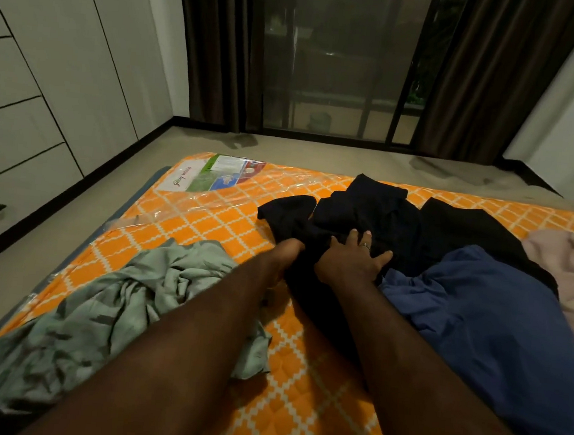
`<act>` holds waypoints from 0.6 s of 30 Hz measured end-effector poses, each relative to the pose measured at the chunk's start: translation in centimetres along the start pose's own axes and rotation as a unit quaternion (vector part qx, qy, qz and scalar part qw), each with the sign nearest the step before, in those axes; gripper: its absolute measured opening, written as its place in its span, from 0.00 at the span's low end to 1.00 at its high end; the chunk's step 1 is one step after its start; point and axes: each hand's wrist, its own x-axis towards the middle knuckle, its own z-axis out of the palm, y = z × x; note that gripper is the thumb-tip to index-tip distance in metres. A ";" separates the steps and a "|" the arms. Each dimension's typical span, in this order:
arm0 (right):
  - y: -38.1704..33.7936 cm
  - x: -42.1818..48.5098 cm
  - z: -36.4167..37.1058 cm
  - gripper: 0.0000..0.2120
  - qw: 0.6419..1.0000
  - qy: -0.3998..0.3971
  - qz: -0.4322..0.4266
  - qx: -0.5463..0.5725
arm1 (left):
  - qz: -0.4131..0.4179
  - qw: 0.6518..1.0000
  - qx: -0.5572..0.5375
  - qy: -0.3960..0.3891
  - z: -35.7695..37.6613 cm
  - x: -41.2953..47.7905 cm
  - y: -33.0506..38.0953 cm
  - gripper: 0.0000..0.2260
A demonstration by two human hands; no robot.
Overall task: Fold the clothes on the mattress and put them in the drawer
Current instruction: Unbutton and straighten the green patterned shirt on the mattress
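Black crumpled garment [365,213] lies heaped on the orange quilted mattress with a white lattice print [210,218], and both hands meet at its near edge. The right hand [350,262] rests flat on it, its fingers [365,239] straight and spread apart, thumb out to the side; it presses the cloth and grips nothing. The left hand [287,255] sits just beside it with its fingertips buried in a fold, so I cannot tell whether they pinch the cloth or only push under it.

Past the right fingertips the garment bunches into a mound, and one loose end trails off beyond the left fingers. On the thumb side of the right hand a blue soft garment [477,318] touches the black one. Behind the left wrist lies a sage-green rumpled garment [128,294]. White flat drawer fronts [18,127] stand well apart from the left fingers, across the floor.

This cloth looks light and limp, with no shape of its own; it should sag from wherever it is lifted. Pinching two corners of a hem or seam would likely let it hang open for folding. The mattress seems to wear clear plastic wrap, so the cloth may slide while being smoothed. Black on black, it is hard to tell whether one piece or two lie under the fingers.
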 end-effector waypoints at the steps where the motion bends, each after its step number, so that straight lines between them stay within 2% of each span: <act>1: 0.1 -0.3 -0.7 0.30 1.000 0.006 0.004 0.010 | 0.000 1.000 0.010 -0.005 0.5 -0.1 -0.1 0.17; 2: 0.0 -0.5 -1.5 0.28 0.999 0.036 0.001 0.025 | 0.003 1.000 0.009 -0.008 0.8 -0.2 -0.1 0.17; 4: -0.3 -0.8 -3.0 0.21 0.985 0.158 -0.032 0.054 | 0.019 0.999 0.022 -0.034 1.4 -0.5 -0.2 0.13; 6: -1.2 -1.0 -3.9 0.22 0.955 0.272 -0.100 0.066 | 0.032 0.997 0.028 -0.058 2.2 -1.0 -0.3 0.08; 7: -1.7 -1.1 -3.9 0.23 0.947 0.283 -0.134 0.070 | 0.029 0.997 0.023 -0.069 2.5 -1.4 -0.4 0.07; 10: -2.1 -1.0 -2.2 0.23 0.967 0.186 -0.170 0.040 | -0.001 0.994 0.036 -0.107 3.2 -1.4 -1.8 0.12; 13: -0.4 -0.5 -0.1 0.27 0.993 0.049 -0.106 0.029 | -0.051 0.978 0.085 -0.183 3.7 -1.5 -2.9 0.11; 16: 1.5 0.2 0.8 0.28 0.998 0.020 -0.061 -0.005 | -0.030 0.955 0.118 -0.272 3.7 -1.8 -2.2 0.09; 18: 2.1 0.5 1.2 0.27 0.998 0.033 -0.049 -0.025 | 0.007 0.950 0.163 -0.266 3.2 -1.2 -1.9 0.09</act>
